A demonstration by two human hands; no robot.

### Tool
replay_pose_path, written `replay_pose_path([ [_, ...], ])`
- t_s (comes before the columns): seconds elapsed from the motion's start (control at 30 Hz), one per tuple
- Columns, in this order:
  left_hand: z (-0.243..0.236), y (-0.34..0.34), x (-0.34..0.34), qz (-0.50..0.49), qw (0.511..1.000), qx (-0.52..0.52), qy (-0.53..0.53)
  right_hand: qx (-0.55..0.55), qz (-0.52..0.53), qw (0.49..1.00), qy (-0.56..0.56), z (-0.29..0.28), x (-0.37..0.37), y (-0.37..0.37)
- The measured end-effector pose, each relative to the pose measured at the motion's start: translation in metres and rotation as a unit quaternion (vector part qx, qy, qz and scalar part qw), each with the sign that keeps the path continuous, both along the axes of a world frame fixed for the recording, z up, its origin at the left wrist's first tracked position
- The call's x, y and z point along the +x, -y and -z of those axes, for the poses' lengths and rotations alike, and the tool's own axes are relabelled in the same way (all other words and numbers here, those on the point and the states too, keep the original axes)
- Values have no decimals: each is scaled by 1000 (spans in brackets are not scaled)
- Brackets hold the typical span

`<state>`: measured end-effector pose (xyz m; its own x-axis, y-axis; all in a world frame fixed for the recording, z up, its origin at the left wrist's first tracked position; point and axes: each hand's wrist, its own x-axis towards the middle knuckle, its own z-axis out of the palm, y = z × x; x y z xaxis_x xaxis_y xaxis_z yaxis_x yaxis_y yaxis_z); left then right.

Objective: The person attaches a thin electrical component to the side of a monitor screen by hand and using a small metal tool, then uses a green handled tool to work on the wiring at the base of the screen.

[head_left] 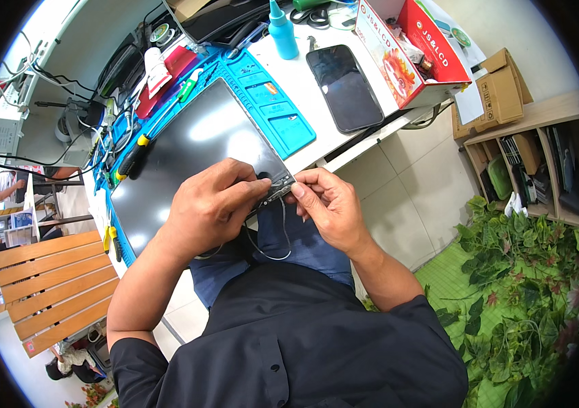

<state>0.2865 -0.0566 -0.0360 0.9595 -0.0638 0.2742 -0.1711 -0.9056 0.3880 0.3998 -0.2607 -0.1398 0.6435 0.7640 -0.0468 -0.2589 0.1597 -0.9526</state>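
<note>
A flat, dark, glossy screen panel (197, 146) lies on the blue work mat, its near right corner toward me. At that corner sits a small metal bracket (277, 190) that looks like a hinge. A thin grey cable (289, 234) loops down from it over my lap. My left hand (213, 200) is bent over the panel's near edge, thumb and fingers pinched together at the bracket; what they grip is hidden. My right hand (330, 209) pinches the outer end of the metal bracket between thumb and forefinger, the other fingers curled in.
Beyond the panel are a blue parts tray (289, 132), a black phone (346, 88), a light-blue bottle (283, 34) and a red-and-white box (408, 58). Yellow-and-black screwdriver (133, 158) rests on the panel's left edge. Cables crowd the left; leafy plants (521, 272) stand right.
</note>
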Motion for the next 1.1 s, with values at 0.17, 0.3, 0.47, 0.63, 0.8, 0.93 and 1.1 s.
replay_pose_path([
  [0.17, -3, 2, 0, 13, 1000, 27, 4, -6, 1, 1000, 2, 2, 0, 0],
  [0.3, -2, 0, 1, 25, 999, 42, 6, -6, 2, 1000, 3, -1, 0, 0],
  [0.47, 0, -3, 1, 31, 999, 38, 11, -18, 28, 998, 52, -1, -2, 0],
  [0.63, 0, -3, 2, 34, 998, 46, 25, -13, 44, 995, 86, 1, -2, 1],
  [0.8, -2, -3, 5, 48, 995, 71, 45, -11, 47, 994, 94, 1, -1, 0],
  [0.93, -3, -2, 5, 53, 994, 85, 47, 7, 75, 987, 139, 4, -3, -2],
  [1.1, 2, -1, 4, 41, 995, 78, 47, -56, 79, 967, 237, -18, -5, 3],
])
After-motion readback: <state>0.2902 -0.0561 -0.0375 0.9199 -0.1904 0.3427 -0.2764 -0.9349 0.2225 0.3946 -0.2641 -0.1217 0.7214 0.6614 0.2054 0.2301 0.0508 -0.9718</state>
